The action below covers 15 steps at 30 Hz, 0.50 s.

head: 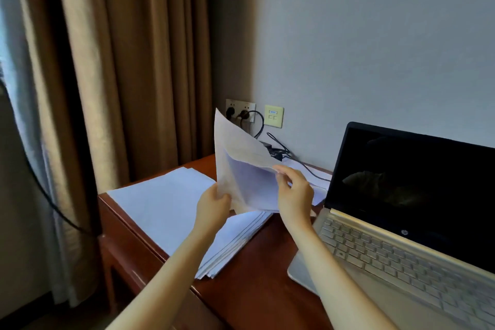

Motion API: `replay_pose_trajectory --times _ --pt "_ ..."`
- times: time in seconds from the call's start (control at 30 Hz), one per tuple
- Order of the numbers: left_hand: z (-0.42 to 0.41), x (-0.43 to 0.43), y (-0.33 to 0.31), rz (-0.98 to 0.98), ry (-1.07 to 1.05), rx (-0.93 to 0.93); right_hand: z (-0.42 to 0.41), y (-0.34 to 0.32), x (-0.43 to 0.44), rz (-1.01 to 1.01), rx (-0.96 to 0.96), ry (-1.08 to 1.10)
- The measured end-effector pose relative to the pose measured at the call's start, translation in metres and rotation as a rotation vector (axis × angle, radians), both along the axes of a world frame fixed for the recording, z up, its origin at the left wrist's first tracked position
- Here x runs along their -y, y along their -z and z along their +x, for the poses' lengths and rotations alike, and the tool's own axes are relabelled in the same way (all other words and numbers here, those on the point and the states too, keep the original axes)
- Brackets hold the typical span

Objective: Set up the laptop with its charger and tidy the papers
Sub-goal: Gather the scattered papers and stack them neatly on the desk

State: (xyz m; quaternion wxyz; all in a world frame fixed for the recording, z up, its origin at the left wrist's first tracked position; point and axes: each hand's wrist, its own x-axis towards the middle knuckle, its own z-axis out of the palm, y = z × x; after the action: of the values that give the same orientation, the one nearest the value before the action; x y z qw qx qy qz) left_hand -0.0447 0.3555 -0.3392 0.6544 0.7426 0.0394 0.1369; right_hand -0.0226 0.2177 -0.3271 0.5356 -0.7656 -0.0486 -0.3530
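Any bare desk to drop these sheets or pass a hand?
Bare strip of desk between the paper stack and the laptop, widening toward the front edge. Crowded at the back by the wall socket: cables and loose sheets. Left hand and right hand grip papers above the middle.

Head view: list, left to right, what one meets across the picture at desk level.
curtain → paper stack → left hand → held sheets → right hand → laptop

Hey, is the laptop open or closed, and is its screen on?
Open: the laptop lid stands up behind its exposed keyboard. The screen looks off: black, showing only faint reflections.
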Motion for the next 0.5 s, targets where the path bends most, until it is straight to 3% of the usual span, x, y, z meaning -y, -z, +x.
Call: replay_pose_trajectory --times 0.17,0.3,0.43,0.5 --pt "-0.029 -0.023 0.015 -0.075 -0.075 0.018 -0.023 0.007 -0.017 0.059 -0.042 -0.244" --pt "-0.038 -0.034 0.025 -0.179 -0.112 -0.089 -0.032 0.015 -0.021 0.037 -0.094 -0.356" --pt "-0.041 -0.039 0.029 -0.235 -0.053 -0.226 -0.031 0.027 -0.022 -0.030 -0.290 -0.132" --pt "-0.041 -0.039 0.026 -0.274 -0.032 -0.264 -0.027 0.031 -0.020 0.041 -0.397 -0.076"
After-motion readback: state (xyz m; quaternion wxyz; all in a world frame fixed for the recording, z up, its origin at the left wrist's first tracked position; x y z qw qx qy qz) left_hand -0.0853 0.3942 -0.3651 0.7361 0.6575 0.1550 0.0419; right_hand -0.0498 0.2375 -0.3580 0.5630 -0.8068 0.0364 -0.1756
